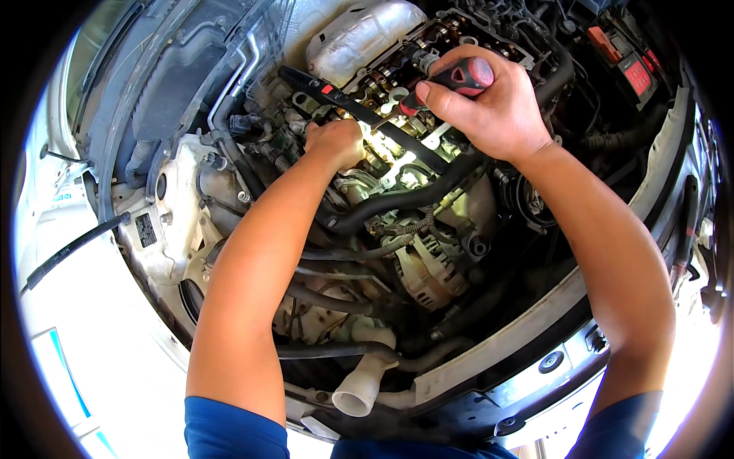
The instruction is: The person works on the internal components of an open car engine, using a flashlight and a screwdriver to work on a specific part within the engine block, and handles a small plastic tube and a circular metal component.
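Note:
My right hand point(493, 111) grips a red and black screwdriver handle point(474, 74) above the open valve train of a car engine point(380, 151); its thumb lies along the handle, which points down-left. My left hand point(335, 141) is curled low at the engine's left side, its fingertips hidden among the parts, so what they hold cannot be made out. A long black bar point(412, 147) with a red button lies diagonally across the engine, beside both hands, and bright light falls on the metal around it.
A silver heat shield point(359, 34) is at the back. Black hoses point(382, 200), an alternator point(427, 271) and a white filler neck point(356, 390) sit nearer me. A red and black device point(631, 74) is at the upper right. The white fender point(92, 306) borders the bay on the left.

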`<act>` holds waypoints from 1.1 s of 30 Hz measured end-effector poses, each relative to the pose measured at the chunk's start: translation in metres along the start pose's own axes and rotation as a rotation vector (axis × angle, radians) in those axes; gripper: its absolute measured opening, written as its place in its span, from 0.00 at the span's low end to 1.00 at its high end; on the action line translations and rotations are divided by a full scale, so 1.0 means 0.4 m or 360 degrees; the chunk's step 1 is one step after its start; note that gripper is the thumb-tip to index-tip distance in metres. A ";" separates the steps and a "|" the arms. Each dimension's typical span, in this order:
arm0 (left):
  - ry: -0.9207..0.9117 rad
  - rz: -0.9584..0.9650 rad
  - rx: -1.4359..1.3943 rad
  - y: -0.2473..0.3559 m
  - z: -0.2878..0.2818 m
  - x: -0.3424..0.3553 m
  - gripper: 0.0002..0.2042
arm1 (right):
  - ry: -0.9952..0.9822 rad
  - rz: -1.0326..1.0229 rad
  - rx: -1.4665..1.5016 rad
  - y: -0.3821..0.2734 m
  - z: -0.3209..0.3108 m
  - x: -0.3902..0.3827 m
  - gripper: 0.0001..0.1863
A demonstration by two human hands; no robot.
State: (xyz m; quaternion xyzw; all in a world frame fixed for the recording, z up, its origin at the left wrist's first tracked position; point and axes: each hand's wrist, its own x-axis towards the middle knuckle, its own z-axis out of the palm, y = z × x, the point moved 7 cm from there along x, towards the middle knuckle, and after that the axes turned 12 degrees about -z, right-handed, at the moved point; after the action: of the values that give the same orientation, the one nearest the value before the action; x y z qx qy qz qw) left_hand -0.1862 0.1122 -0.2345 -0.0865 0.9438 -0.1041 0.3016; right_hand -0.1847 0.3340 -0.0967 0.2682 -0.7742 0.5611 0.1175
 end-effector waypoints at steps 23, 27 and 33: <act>0.0339 0.0353 0.0147 0.017 -0.008 -0.026 0.07 | -0.0056 0.0062 -0.0026 0.017 0.012 -0.006 0.18; 0.0326 0.0399 0.0198 0.003 -0.002 -0.011 0.07 | -0.0019 0.0004 -0.0021 0.013 0.014 -0.002 0.19; 0.0237 0.0312 0.0278 0.017 -0.014 -0.013 0.11 | -0.0025 0.0051 -0.0002 0.021 0.012 -0.005 0.19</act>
State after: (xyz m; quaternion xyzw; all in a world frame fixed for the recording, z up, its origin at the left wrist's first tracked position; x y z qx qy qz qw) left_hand -0.1859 0.1206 -0.2288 0.0405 0.9548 -0.1620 0.2457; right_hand -0.1870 0.3319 -0.1060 0.2601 -0.7796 0.5603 0.1026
